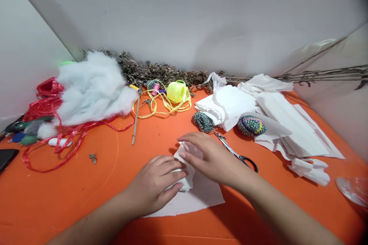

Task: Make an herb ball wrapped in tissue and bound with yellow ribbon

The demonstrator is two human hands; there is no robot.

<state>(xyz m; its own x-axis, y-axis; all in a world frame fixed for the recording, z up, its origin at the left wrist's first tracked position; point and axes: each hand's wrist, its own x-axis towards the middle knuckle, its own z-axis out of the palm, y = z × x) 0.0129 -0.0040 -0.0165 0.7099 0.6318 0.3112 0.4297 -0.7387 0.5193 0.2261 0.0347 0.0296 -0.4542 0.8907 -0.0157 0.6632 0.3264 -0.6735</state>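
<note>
A folded white tissue paper (188, 182) lies on a flat white sheet (205, 195) at the table's near middle. My left hand (156, 183) is curled over the folded piece from the left, fingers on top and thumb at its near edge. From the right, my right hand (211, 159) holds the far end of the same tissue between thumb and fingers. Whatever may lie inside the folds is hidden. Just beyond my right hand are black-handled scissors (234, 152) and a dark green-and-white yarn bundle (203, 121).
White fluffy stuffing (94, 88) and red ribbon (46, 103) are at the left. Yellow ribbon (176, 92) lies at the back, before dried stems (163, 73). A stack of white sheets (290, 122), a wrapped yarn ball (252, 126) and a clear plastic item (352, 189) are at the right.
</note>
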